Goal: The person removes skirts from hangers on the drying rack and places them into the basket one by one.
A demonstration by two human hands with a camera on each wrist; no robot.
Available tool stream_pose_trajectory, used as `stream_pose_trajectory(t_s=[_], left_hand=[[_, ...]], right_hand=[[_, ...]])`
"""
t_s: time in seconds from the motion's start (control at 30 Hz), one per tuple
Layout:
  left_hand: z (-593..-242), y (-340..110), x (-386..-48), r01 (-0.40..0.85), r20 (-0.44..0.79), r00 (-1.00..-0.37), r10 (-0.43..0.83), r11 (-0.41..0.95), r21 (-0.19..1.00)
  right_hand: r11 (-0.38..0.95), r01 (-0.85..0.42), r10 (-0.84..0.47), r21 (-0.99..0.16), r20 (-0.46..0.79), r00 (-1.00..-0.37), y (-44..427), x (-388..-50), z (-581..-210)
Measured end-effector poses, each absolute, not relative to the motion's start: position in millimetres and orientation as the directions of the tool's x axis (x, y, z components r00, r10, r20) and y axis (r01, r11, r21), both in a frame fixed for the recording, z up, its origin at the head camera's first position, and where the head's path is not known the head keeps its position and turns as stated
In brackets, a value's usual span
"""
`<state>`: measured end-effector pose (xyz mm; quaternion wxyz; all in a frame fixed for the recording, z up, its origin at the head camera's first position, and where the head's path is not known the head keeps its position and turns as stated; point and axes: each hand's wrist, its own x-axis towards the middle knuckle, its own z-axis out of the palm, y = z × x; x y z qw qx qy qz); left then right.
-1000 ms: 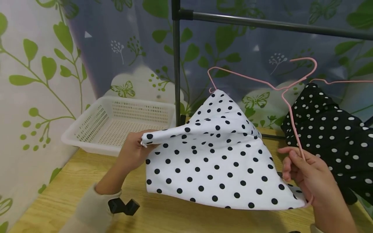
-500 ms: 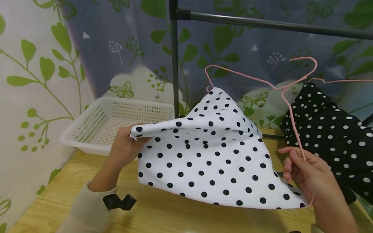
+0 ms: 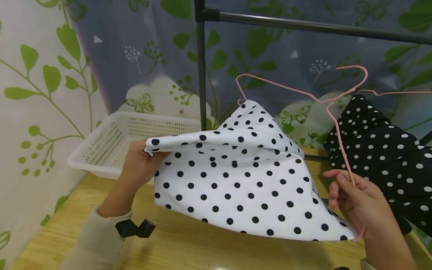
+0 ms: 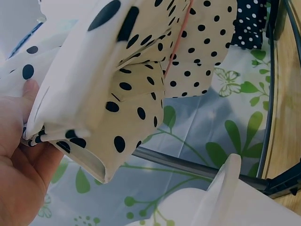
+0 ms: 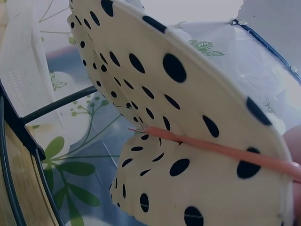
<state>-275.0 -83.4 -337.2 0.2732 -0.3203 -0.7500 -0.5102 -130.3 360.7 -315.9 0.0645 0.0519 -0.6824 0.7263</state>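
Observation:
A white cloth garment with black polka dots (image 3: 236, 187) hangs on a pink wire hanger (image 3: 341, 138), whose hook points up and to the right. My left hand (image 3: 140, 163) pinches the garment's left edge, where a fold runs across toward the middle; in the left wrist view the thumb lies on the cloth (image 4: 113, 94). My right hand (image 3: 361, 206) grips the hanger's right side near its lower corner. In the right wrist view the pink hanger bar (image 5: 225, 150) runs across the inside of the cloth, and only a bit of that hand shows at the edge.
A white plastic basket (image 3: 94, 165) stands on the wooden table (image 3: 175, 240) at the left. Behind the garment rises a dark metal rack (image 3: 201, 75) with a top rail (image 3: 290, 23). A black garment with white dots (image 3: 388, 157) hangs on another pink hanger at the right.
My left hand has moved left and up, drawing the garment's left edge with it and spreading the cloth. My right hand and the hanger have hardly moved.

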Motion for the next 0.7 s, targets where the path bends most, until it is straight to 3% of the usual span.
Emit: stream_pose_trajectory(t_s=[0.47, 0.7], left_hand=[[-331.9, -84.3, -275.1, 0.757, 0.748, -0.642, 0.168, 0.298, 0.582], [-331.5, -86.8, -272.6, 0.696, 0.716, -0.69, 0.106, 0.366, 0.617]], right_hand=[[-0.061, -0.211, -0.012, -0.976, 0.212, -0.977, 368.9, -130.2, -318.8], [-0.047, -0.161, -0.001, -0.986, 0.161, -0.987, 369.8, -129.0, -319.1]])
